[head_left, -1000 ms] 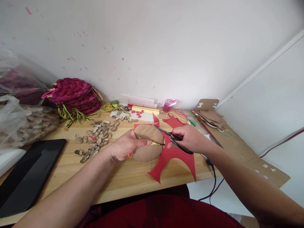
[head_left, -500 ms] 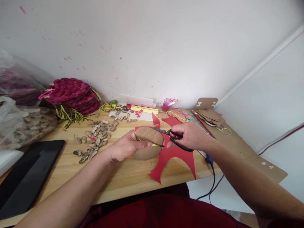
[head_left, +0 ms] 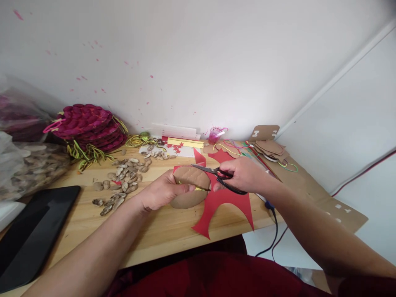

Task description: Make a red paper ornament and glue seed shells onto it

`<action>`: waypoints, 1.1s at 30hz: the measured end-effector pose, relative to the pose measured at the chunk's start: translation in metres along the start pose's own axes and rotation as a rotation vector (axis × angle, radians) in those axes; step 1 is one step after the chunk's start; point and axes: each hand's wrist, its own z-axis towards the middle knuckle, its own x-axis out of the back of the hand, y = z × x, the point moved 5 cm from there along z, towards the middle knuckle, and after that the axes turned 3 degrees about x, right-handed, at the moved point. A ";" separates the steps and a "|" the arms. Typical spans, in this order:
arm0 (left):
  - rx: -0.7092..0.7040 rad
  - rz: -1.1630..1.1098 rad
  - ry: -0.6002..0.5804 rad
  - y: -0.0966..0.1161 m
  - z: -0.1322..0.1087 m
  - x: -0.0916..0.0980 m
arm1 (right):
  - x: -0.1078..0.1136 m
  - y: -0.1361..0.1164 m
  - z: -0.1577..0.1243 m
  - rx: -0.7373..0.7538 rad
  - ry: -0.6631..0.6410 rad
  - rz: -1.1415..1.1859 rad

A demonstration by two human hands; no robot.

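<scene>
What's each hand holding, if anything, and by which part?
Left hand: rounded brown cardboard, gripped at its left side, thumb on top. Right hand: black-handled scissors, gripped by the handles.

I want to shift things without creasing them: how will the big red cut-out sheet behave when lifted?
The red sheet looks thin at its edges, so it is probably light. It seems likely to bend, since a red flap tilts up beyond the scissors. Its narrow pointed corners may crease first.
</scene>
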 end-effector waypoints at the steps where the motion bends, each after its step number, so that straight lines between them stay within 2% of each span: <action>1: 0.030 -0.028 0.056 -0.003 0.000 0.003 | 0.000 0.002 -0.003 -0.005 0.025 0.070; 6: 0.150 -0.235 0.423 -0.019 -0.003 0.025 | -0.004 0.020 -0.025 -0.140 0.173 0.540; 8: 0.135 -0.255 0.565 -0.021 -0.004 0.035 | -0.008 0.033 -0.036 -0.224 0.242 0.609; 10: 0.104 -0.262 0.650 -0.019 -0.005 0.041 | -0.013 0.047 -0.048 -0.295 0.303 0.581; 13: 0.092 -0.278 0.658 -0.017 -0.004 0.043 | -0.017 0.066 -0.063 -0.359 0.374 0.298; 15: 0.085 -0.289 0.644 -0.016 -0.004 0.041 | -0.021 0.074 -0.069 -0.404 0.347 0.063; 17: 0.075 -0.305 0.642 -0.014 -0.003 0.040 | -0.026 0.077 -0.072 -0.432 0.280 -0.069; 22: 0.076 -0.375 0.673 -0.012 -0.004 0.042 | -0.042 0.065 -0.065 -0.396 0.174 -0.129; 28: -0.064 -0.452 0.743 -0.003 -0.006 0.052 | -0.054 0.042 -0.038 -0.297 0.120 -0.188; 31: -0.071 -0.473 0.770 -0.004 -0.006 0.055 | -0.050 0.043 -0.016 -0.270 0.121 -0.221; 33: -0.081 -0.479 0.768 -0.005 -0.006 0.055 | -0.046 0.052 -0.001 -0.296 0.136 -0.248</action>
